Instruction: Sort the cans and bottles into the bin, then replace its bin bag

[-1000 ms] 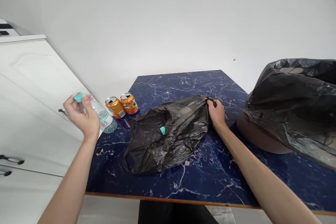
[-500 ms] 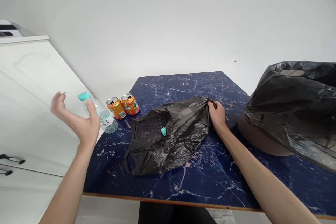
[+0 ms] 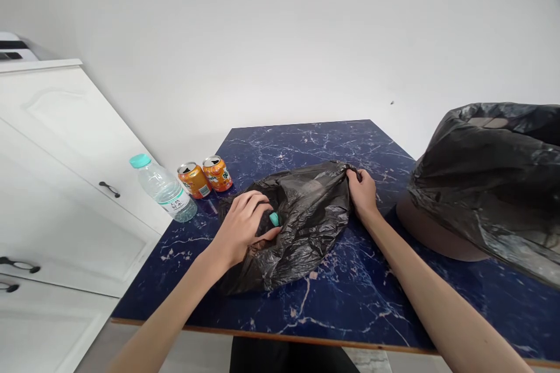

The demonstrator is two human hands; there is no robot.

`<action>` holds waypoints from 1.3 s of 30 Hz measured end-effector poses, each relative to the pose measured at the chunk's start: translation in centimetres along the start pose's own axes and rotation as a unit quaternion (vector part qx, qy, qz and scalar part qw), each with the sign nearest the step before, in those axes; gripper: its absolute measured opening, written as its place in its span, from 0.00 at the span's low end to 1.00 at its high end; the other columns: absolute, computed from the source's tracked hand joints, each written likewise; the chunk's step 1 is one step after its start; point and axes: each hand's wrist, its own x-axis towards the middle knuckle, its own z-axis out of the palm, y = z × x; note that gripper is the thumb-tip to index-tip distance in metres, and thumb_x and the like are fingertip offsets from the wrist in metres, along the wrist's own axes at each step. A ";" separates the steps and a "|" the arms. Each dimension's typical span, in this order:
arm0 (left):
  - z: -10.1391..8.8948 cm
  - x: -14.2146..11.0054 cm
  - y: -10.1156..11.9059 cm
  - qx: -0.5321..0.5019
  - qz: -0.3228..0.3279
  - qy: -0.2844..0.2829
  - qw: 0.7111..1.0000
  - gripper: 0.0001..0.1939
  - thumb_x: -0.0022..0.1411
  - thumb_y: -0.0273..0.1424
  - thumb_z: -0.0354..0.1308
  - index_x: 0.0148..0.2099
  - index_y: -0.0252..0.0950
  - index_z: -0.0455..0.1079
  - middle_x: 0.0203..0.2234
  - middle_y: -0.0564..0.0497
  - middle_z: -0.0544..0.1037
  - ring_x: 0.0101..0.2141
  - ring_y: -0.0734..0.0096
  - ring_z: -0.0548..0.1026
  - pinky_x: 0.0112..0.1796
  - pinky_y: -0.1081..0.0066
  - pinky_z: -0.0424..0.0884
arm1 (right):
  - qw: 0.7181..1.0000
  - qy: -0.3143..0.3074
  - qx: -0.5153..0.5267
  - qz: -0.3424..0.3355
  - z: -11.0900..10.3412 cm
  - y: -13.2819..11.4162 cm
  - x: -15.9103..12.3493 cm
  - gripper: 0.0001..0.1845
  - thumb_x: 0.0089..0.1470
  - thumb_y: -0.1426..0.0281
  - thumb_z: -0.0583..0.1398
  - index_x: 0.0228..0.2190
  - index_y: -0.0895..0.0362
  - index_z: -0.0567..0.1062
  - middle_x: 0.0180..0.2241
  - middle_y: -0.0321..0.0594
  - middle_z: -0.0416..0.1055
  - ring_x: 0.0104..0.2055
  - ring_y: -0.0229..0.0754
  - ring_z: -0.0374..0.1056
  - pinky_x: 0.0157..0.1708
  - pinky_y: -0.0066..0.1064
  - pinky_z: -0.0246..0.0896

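A crumpled black plastic bag (image 3: 301, 221) lies on the dark blue marbled table (image 3: 350, 291). My left hand (image 3: 242, 227) rests on the bag's left part, fingers curled beside a small teal cap (image 3: 273, 219) that shows at the bag's opening. My right hand (image 3: 362, 191) pinches the bag's right edge, fingers closed on the plastic. A clear water bottle (image 3: 163, 188) with a teal cap stands at the table's left corner, apart from both hands.
Two opened orange drink cans (image 3: 205, 177) stand beside the bottle. A bin lined with a black bag (image 3: 490, 180) fills the right side. White cabinet doors with dark handles (image 3: 56, 186) are on the left. A white wall is behind.
My left hand let go of the water bottle, which now stands on the table, and moved right onto the black bag by the teal cap. My right hand has stayed on the bag's edge.
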 end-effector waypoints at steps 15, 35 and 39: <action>-1.8 0.7 1.6 0.021 -0.055 0.126 0.990 0.09 0.74 0.39 0.62 0.47 0.39 0.74 0.50 0.43 0.81 0.54 0.53 0.78 0.57 0.52 0.73 | 0.999 0.022 0.048 0.002 0.2 -0.1 0.2 0.18 0.69 0.58 0.64 0.51 0.58 0.77 0.49 0.43 0.77 0.46 0.44 0.76 0.47 0.42 0.76; -11.7 -1.1 -3.2 0.155 -0.212 0.394 0.881 0.17 0.74 0.39 0.60 0.57 0.33 0.76 0.43 0.42 0.88 0.44 0.52 0.88 0.47 0.57 0.81 | 0.990 0.111 0.074 0.050 -0.4 0.2 0.7 0.18 0.69 0.57 0.64 0.49 0.59 0.78 0.47 0.42 0.77 0.45 0.44 0.76 0.47 0.42 0.75; -10.3 -0.7 -4.1 0.108 -0.228 0.390 0.886 0.15 0.73 0.35 0.60 0.57 0.34 0.74 0.45 0.43 0.88 0.45 0.56 0.88 0.48 0.58 0.82 | 0.991 0.102 0.073 0.053 -0.4 0.3 0.7 0.17 0.69 0.57 0.64 0.48 0.59 0.77 0.46 0.42 0.77 0.43 0.43 0.75 0.45 0.40 0.75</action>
